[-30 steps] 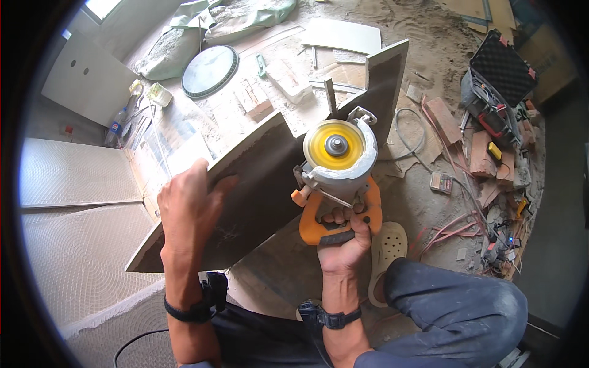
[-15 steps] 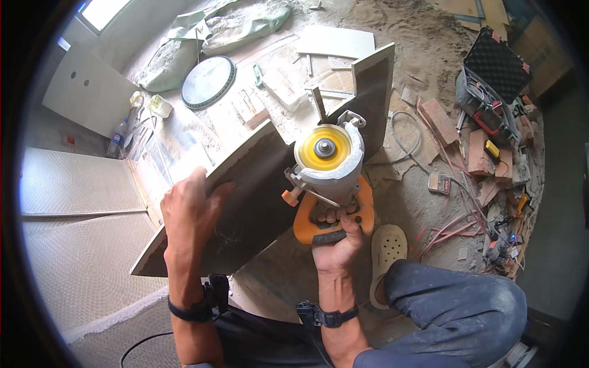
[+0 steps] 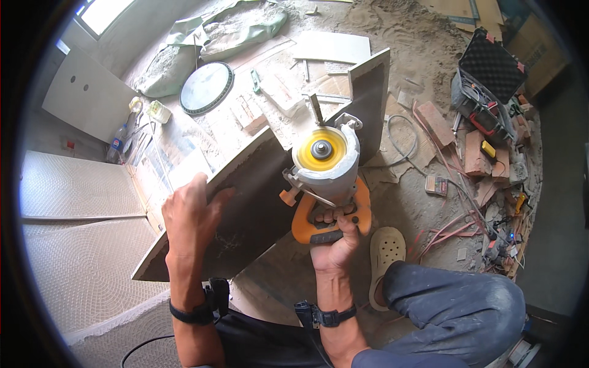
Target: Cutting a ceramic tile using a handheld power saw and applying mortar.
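My right hand (image 3: 334, 245) is wrapped tight around the orange loop handle of the cutter (image 3: 325, 184), fingers curled through the grip. The tool stands with its handle toward me and its body pointing away, the yellow disc (image 3: 321, 149) facing up at the camera over the white guard. It sits at the near edge of the dark tile (image 3: 257, 208), roughly at the middle of its length. The tile's long axis runs on a diagonal, from low at my left to high at the right, where its far corner lifts clear above the sandy floor. My left hand (image 3: 187, 214) lies flat on the tile's left half, palm down, fingers spread toward the cutter, gripping nothing. Both forearms rise straight from the lower edge. To the right there is bare floor beside a pale clog (image 3: 386, 248); further right lie bricks and an open tool case (image 3: 488, 86). Pale patterned sheets (image 3: 73, 190) border the left.
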`<state>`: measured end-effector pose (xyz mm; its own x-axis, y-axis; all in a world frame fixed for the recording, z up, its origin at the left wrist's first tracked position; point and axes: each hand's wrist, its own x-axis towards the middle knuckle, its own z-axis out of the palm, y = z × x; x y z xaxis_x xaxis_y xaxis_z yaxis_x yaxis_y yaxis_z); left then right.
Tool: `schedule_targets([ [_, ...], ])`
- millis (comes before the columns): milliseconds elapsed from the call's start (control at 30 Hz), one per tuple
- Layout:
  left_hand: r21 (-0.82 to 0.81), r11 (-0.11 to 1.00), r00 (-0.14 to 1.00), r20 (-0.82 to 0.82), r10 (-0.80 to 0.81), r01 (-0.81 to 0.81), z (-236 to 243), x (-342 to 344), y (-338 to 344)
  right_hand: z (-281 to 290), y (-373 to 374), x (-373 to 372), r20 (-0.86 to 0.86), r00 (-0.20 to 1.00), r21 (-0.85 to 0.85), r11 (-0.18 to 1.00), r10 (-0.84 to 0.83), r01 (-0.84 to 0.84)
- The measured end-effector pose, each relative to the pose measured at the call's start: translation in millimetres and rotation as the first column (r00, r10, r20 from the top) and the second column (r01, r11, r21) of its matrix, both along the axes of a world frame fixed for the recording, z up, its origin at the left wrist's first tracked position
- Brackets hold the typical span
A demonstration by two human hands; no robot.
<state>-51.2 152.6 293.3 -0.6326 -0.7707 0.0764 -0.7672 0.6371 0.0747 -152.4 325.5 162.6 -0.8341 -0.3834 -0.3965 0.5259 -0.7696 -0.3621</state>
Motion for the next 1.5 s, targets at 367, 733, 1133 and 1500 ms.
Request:
schedule_targets([
  [367,0.021,0.999,0.999,0.024,0.024,-0.025,5.6,0.5,-2.3,-5.6,8.6,8.9,0.017,0.999,-0.08,0.996,0.035,-0.033],
  [733,0.07,0.996,0.996,0.078,0.053,-0.058,12.1,-6.5,0.3,-9.4,10.9,6.0,-0.022,0.999,-0.106,0.993,0.041,-0.043],
  [1133,0.062,0.997,0.996,0.07,0.05,-0.055,9.3,-8.3,1.0,-7.6,9.9,7.4,0.014,0.997,-0.066,0.995,0.07,-0.069],
  [1500,0.065,0.996,0.996,0.071,0.056,-0.061,8.9,-8.2,1.9,-7.4,3.4,10.0,-0.007,1.0,-0.064,0.998,0.03,-0.03],
])
